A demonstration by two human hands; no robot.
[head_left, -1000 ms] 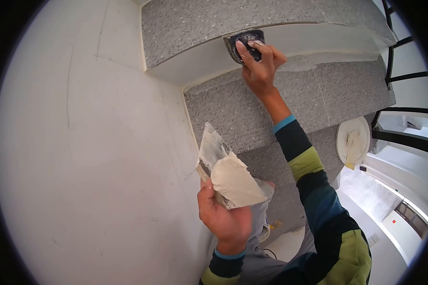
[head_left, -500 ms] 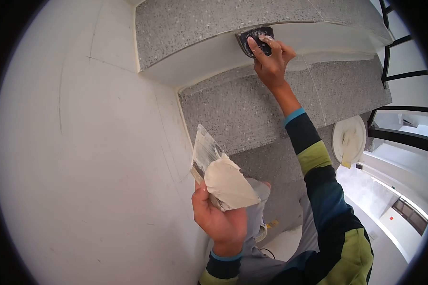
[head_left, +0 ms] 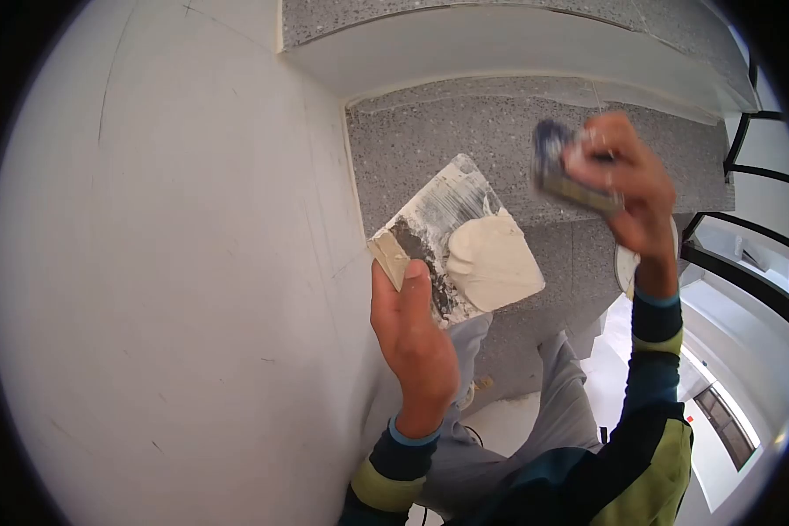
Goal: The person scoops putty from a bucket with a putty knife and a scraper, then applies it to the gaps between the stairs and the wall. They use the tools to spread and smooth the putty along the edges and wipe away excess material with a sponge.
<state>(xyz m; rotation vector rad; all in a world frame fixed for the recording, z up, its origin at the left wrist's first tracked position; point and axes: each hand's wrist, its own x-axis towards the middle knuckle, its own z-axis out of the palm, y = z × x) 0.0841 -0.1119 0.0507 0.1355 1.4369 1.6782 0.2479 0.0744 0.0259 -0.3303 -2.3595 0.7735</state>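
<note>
My left hand (head_left: 416, 342) grips a plasterer's hawk (head_left: 451, 193), a flat square plate with smears over its surface. A thick mound of off-white putty (head_left: 495, 263) lies on the plate's right half. Off to the right, my right hand (head_left: 631, 180) is closed around a dark putty scraper (head_left: 574, 180), which is blurred by motion. The scraper is held in the air above the grey speckled stair tread (head_left: 465, 118), apart from the hawk. Behind it stands the pale stair riser (head_left: 491, 48).
A white wall (head_left: 193, 263) with pencil lines rises along the left. Black metal railing bars (head_left: 736, 254) run down the right side. A white bucket (head_left: 624, 263) is partly hidden behind my right wrist. My legs (head_left: 561, 394) are below, on the stairs.
My right hand has drawn the scraper off the riser, back and to the right. My left hand has raised the hawk and turned its plate to face up more. The view has shifted.
</note>
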